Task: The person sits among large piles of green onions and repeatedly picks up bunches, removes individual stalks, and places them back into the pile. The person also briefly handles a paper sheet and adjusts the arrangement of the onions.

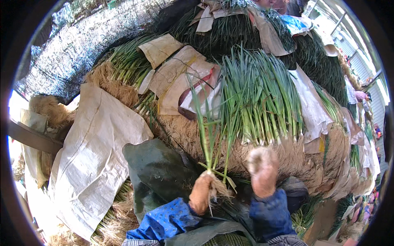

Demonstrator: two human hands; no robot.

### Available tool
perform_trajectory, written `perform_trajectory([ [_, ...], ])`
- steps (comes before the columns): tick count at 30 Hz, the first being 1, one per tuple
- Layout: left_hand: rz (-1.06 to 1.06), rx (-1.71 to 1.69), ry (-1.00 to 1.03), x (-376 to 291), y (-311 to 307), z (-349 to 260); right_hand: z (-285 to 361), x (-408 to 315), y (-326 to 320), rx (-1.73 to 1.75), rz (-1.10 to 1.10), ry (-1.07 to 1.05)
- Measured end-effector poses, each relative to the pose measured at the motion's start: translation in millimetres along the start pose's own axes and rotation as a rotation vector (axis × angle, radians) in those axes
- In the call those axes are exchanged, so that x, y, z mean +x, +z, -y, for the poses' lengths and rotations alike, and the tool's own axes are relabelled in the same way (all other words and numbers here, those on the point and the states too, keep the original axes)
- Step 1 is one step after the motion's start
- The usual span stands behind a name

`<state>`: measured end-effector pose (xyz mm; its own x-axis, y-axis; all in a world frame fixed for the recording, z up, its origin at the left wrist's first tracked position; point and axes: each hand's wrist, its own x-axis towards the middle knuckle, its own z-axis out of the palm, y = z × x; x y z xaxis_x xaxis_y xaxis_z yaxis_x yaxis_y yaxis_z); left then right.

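Note:
Several green onions [208,147] stand up from my left hand [200,192], which is closed around their root ends. Their leaves point away from me, and pale roots [222,189] hang out beside my fingers. Just in front lies a wide heap of green onions [258,95], leaves towards the far side and a thick fringe of tan roots [289,156] facing me. My right hand [264,173] is at this fringe, below the white stem ends. It is blurred and its whitish fingertips are curled, so whether it grips anything is hidden.
A big whitish woven sheet [92,153] drapes over more onions on the left. Sacking pieces [177,77] and a white sheet [311,101] flank the heap. Dark green stacks [227,33] rise behind. Dark green waterproof cloth [160,175] covers my lap. Other people [362,96] are far right.

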<state>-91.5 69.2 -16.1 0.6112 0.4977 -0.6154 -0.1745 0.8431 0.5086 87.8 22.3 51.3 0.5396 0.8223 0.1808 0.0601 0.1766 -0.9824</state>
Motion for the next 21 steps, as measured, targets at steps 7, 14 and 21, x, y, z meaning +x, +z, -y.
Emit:
perform_trajectory([
  [7,0.373,-0.427,-0.173,-3,8,22,-70,-24,3,0.257,0.212,0.787],
  [14,0.061,0.281,0.142,-19,-9,23,27,-19,-48,0.304,-0.095,0.514],
  [21,0.228,0.641,0.307,-39,17,24,-84,24,7,0.693,0.366,0.872],
])
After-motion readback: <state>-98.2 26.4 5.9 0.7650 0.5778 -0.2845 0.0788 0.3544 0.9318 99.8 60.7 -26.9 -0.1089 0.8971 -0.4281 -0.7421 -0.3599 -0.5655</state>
